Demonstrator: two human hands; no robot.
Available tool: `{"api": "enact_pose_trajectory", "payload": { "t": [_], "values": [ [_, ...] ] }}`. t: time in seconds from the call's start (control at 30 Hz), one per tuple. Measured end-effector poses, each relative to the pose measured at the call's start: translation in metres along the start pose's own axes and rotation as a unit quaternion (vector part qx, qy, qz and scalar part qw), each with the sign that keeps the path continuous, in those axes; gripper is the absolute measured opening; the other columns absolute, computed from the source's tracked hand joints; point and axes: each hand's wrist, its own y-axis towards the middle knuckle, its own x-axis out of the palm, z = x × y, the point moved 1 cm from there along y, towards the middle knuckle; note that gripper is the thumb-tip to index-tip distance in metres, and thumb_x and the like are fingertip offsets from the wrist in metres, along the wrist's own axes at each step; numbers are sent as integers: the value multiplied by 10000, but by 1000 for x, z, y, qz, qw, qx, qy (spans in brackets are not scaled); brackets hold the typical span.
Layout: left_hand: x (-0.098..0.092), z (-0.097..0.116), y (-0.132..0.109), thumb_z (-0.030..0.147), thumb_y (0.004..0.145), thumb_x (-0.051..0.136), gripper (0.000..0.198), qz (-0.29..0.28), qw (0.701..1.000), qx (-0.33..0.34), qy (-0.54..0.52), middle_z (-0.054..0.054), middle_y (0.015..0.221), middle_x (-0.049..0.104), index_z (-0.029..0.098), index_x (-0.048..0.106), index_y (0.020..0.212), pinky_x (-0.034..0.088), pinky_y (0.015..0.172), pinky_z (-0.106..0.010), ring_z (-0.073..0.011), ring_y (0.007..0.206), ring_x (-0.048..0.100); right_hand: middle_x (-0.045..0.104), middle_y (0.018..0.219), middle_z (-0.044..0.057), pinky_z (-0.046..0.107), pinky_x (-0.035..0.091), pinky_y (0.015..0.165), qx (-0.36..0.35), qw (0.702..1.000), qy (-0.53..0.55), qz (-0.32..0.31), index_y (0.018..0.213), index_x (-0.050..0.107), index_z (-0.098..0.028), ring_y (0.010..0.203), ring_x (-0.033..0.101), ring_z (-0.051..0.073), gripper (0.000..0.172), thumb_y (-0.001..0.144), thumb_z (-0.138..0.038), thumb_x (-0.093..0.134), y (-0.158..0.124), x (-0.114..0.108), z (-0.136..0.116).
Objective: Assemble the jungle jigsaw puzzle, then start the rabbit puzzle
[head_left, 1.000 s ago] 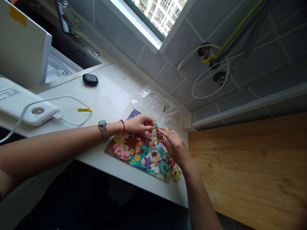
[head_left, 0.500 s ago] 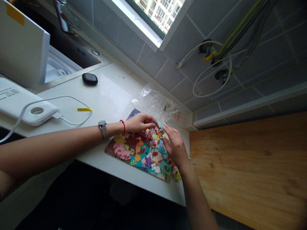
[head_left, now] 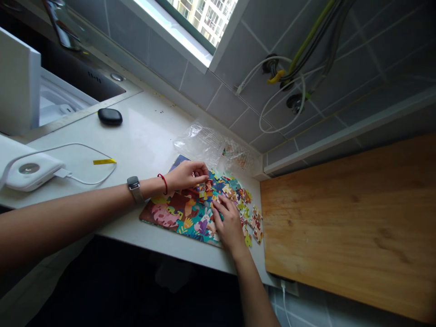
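Moved toward near edge of jigsaw board: right hand, spread open on jigsaw pieces. Left hand curled at far edge, grip unclear.

The left forearm stretches in from the side, with the left hand arched palm-down and its fingers curled together. The right hand sits lower, just apart, palm-down with fingers spread, above the right forearm.

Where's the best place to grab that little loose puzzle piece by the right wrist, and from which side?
I'd come straight down from above and pinch two opposite edges of the loose jigsaw piece between thumb and fingertip. It lies flat and thin on the white countertop, leaving little to reach underneath.
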Motion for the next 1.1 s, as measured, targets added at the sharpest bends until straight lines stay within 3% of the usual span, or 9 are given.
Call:
{"api": "enact_pose_trajectory", "payload": {
  "t": [0.1,0.27,0.5,0.6,0.73,0.87,0.97,1.1],
  "values": [
    [1,0,-2,396,897,681,231,-1,1000,5,26,-12,714,729,172,719,856,445,596,-214,-116,628,612,671,1396,140,573,504,1147,25,999,-20,40,1307,753,-260,1305,619,310,338,1044,-237,542,-15,5,0],
    [2,2,-4,404,925,633,325,12,997,17,73,13,652,678,187,790,1108,373,538,-217,-110,549,499,681,1358,139,543,565,1087,57,993,-12,104,1278,762,-264,1271,635,304,394,1014,-150,493,-33,17,-3],
    [6,5,-9,426,949,621,310,-32,995,18,97,-24,774,777,209,836,1002,413,527,-204,-114,575,559,725,1227,137,511,547,1109,103,980,5,172,1178,786,-217,1230,639,297,258,1019,-263,588,-33,15,-11],
    [8,3,-12,482,951,656,328,-49,995,5,92,-35,873,813,221,835,1036,485,564,-210,-134,632,640,705,1344,137,533,485,1184,109,980,6,168,1246,771,-212,1351,582,309,291,1007,-316,641,-33,12,-12],
    [10,3,-14,519,913,710,326,-71,992,4,106,-51,929,830,229,836,994,573,665,-249,-187,752,742,569,1576,103,576,375,1257,49,993,2,104,1307,756,-276,1525,435,326,342,990,-390,694,-35,10,-15],
    [14,7,-16,529,900,716,319,-111,985,4,130,-44,849,818,226,812,930,567,595,-252,-172,639,712,538,1610,97,598,371,1245,44,997,7,61,1309,747,-301,1535,432,332,380,991,-499,684,-37,10,-18],
    [16,9,-18,513,899,720,303,-123,983,10,133,-39,828,804,217,785,896,560,580,-245,-159,619,691,573,1574,114,570,391,1236,73,993,14,90,1294,742,-275,1497,484,315,391,983,-507,692,-37,12,-21],
    [18,11,-18,506,894,730,296,-129,980,34,148,-30,781,779,215,769,861,531,543,-230,-140,582,658,662,1449,148,547,424,1220,101,982,17,161,1138,774,-216,1435,541,306,224,962,-345,723,-37,14,-22]
  ]
}}
